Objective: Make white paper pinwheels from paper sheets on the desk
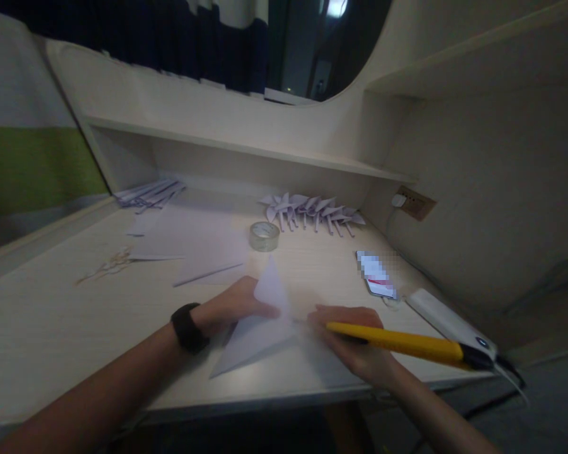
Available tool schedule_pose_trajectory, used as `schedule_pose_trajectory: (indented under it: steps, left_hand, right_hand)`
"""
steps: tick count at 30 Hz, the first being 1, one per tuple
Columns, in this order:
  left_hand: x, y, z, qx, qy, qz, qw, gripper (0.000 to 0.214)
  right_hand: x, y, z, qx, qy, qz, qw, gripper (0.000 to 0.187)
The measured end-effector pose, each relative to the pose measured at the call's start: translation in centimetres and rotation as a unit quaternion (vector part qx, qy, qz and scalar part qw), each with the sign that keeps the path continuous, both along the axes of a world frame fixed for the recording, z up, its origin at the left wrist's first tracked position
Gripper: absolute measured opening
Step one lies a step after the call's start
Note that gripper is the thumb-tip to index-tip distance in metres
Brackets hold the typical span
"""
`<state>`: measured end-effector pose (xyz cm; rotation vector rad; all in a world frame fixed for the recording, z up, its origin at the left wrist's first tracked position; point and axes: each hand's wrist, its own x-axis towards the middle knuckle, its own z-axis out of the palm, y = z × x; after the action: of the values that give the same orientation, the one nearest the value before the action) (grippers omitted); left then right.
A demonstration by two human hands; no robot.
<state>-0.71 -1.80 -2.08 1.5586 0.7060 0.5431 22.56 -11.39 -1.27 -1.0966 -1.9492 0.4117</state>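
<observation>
Your left hand (240, 297) pinches the paper (265, 334), long edge one-to-seven o'clock, at nine from your right hand (360, 360), gripping a yellow tool (407, 342).

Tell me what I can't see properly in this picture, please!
In the head view:
- Left hand: some fingers are hidden by the folded paper.
- Right hand: blur makes its exact grip on the yellow tool unclear.
- Phone: blocky squares cover its screen.
- Curtain: the picture's top edge cuts it off.
</observation>
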Motion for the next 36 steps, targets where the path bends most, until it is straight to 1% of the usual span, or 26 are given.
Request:
schedule_pose_trajectory:
  steps: [3, 5, 6, 8, 10, 11, 13, 15, 16, 18, 21, 23, 26, 27, 28, 29, 31, 32, 33, 34, 36]
  left_hand:
    - [-0.4, 0.1, 0.3, -0.01, -0.005, -0.035, 0.999, 0.03]
    - [-0.5, 0.3, 0.6, 0.001, 0.009, -0.057, 0.998, 0.031]
    - [-0.5, 0.5, 0.8, 0.009, 0.023, -0.077, 0.997, 0.031]
    - [-0.3, 0.7, 1.3, 0.033, 0.062, -0.133, 0.989, 0.031]
    - [0.0, 1.0, 1.9, 0.072, 0.114, -0.193, 0.972, 0.029]
    - [0.2, 1.1, 2.3, 0.097, 0.139, -0.216, 0.962, 0.029]
    - [0.5, 1.1, 2.9, 0.138, 0.177, -0.249, 0.942, 0.028]
    - [0.7, 1.0, 3.4, 0.154, 0.2, -0.271, 0.929, 0.028]
    - [0.8, 0.9, 3.6, 0.155, 0.207, -0.279, 0.925, 0.027]
    - [0.8, 0.8, 3.9, 0.146, 0.213, -0.293, 0.921, 0.027]
    - [0.6, 0.7, 4.0, 0.138, 0.206, -0.298, 0.922, 0.033]
    - [0.1, 0.8, 4.1, 0.155, 0.197, -0.274, 0.929, 0.04]
    - [-1.4, 1.2, 4.2, 0.198, 0.183, -0.198, 0.942, 0.042]
    - [-2.2, 1.3, 4.3, 0.197, 0.177, -0.174, 0.949, 0.042]
    - [-3.1, 1.5, 4.3, 0.168, 0.174, -0.169, 0.956, 0.041]
    - [-4.0, 1.5, 4.3, 0.123, 0.159, -0.157, 0.967, 0.041]
    - [-5.9, 1.5, 4.0, 0.035, 0.085, -0.103, 0.99, 0.047]
    - [-6.8, 1.4, 3.8, -0.01, 0.03, -0.059, 0.998, 0.053]
    - [-7.4, 1.2, 3.6, -0.057, -0.033, -0.009, 0.998, 0.057]
    - [-7.9, 1.0, 3.3, -0.102, -0.095, 0.034, 0.99, 0.061]
    - [-8.1, 0.2, 2.9, -0.156, -0.184, 0.09, 0.966, 0.063]
  right_hand:
    - [0.4, 0.3, 0.5, -0.055, 0.123, -0.042, 0.99, 0.01]
    - [0.8, 0.8, 1.0, -0.078, 0.175, -0.03, 0.981, 0.01]
    - [0.9, 1.2, 1.3, -0.084, 0.188, -0.012, 0.978, 0.011]
    - [1.1, 2.1, 2.2, -0.1, 0.185, 0.027, 0.977, 0.009]
    - [1.0, 3.0, 3.1, -0.118, 0.176, 0.054, 0.976, 0.008]
    - [1.0, 3.5, 3.5, -0.139, 0.173, 0.07, 0.973, 0.009]
    - [0.8, 4.2, 4.1, -0.208, 0.171, 0.103, 0.958, 0.011]
    - [0.6, 4.6, 4.2, -0.276, 0.157, 0.125, 0.94, 0.015]
    - [0.6, 4.8, 4.2, -0.297, 0.146, 0.128, 0.935, 0.016]
    - [0.4, 4.9, 3.9, -0.31, 0.131, 0.122, 0.934, 0.016]
    - [0.3, 4.9, 3.3, -0.301, 0.148, 0.105, 0.936, 0.015]
    - [0.2, 4.8, 2.9, -0.296, 0.171, 0.091, 0.935, 0.015]
    - [0.4, 4.6, 2.3, -0.285, 0.227, 0.053, 0.93, 0.015]
    - [0.4, 4.5, 2.1, -0.281, 0.248, 0.038, 0.926, 0.015]
    - [0.5, 4.4, 1.9, -0.278, 0.271, 0.025, 0.921, 0.015]
    - [0.6, 4.3, 1.7, -0.276, 0.295, 0.016, 0.915, 0.015]
    - [0.7, 4.2, 1.3, -0.274, 0.349, 0.003, 0.896, 0.015]
    - [0.6, 4.1, 1.0, -0.271, 0.381, -0.002, 0.884, 0.015]
    - [0.5, 4.0, 0.8, -0.265, 0.414, -0.008, 0.871, 0.014]
    - [0.3, 4.0, 0.6, -0.259, 0.447, -0.014, 0.856, 0.014]
    - [-0.2, 4.0, 0.1, -0.25, 0.5, -0.022, 0.829, 0.013]
